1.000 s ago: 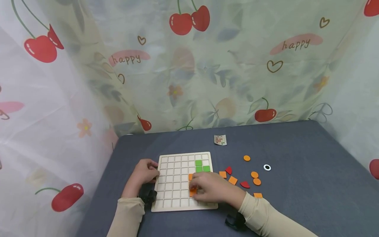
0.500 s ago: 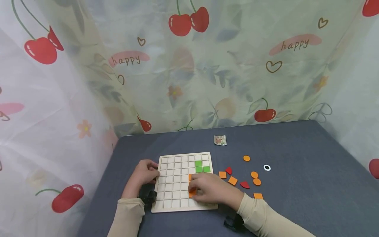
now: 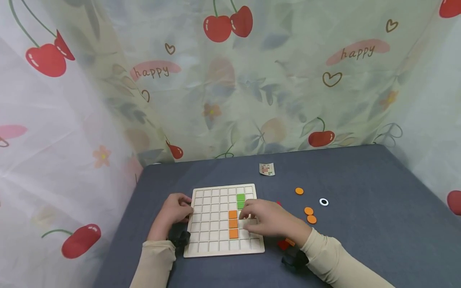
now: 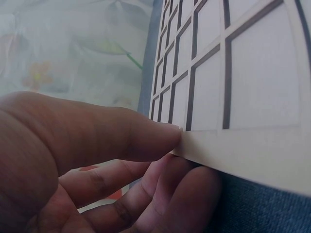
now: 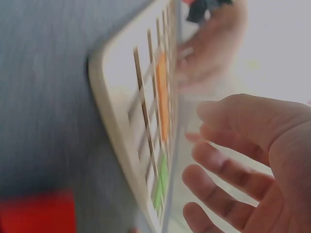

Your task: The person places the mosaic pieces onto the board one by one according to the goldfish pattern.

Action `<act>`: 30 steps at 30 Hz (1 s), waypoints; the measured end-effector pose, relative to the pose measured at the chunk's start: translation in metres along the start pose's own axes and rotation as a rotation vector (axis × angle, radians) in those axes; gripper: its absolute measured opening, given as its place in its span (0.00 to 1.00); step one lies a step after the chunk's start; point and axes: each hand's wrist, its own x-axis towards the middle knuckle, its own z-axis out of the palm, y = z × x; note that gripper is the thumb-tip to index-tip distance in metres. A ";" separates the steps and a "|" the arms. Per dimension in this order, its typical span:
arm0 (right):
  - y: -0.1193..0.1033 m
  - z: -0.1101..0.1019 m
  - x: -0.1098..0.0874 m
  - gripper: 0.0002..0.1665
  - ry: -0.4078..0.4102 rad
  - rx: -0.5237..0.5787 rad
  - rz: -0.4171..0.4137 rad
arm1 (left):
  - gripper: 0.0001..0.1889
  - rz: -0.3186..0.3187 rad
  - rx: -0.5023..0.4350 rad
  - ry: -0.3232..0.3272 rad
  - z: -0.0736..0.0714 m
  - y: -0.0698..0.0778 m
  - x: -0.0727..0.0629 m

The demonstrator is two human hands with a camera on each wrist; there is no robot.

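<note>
A pale wooden grid board (image 3: 212, 207) lies on the dark table. Three orange square tiles (image 3: 233, 224) form a column in its cells, and green tiles (image 3: 241, 197) show farther back, partly covered by my right hand. At the left edge, my left hand (image 3: 175, 208) grips the board; in the left wrist view its thumb (image 4: 155, 138) presses the rim with fingers curled below. My right hand (image 3: 268, 219) hovers over the board's right side, fingers loosely bent and apart. Nothing shows between them in the right wrist view.
Orange discs (image 3: 308, 211) and a white ring with a black band (image 3: 323, 202) lie right of the board. Red pieces (image 3: 283, 245) and an orange piece (image 3: 290, 242) show beside my right wrist. A small patterned card (image 3: 267, 169) lies behind the board. Printed curtains (image 3: 237, 100) enclose the table.
My right hand has come off the front orange tile and moved right and away from me, uncovering the orange column. It now hides several loose pieces. My left hand stays at the board's edge.
</note>
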 end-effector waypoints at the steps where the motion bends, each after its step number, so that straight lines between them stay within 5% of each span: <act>1: 0.004 -0.005 -0.004 0.09 0.009 0.007 0.016 | 0.17 0.002 0.000 0.001 0.000 0.000 0.000; 16: 0.065 -0.042 -0.074 0.10 0.042 -0.013 0.232 | 0.18 -0.005 0.012 0.009 0.001 -0.001 0.000; 30: 0.076 -0.043 -0.106 0.14 0.073 -0.073 0.348 | 0.19 0.004 0.022 0.022 0.004 -0.002 0.001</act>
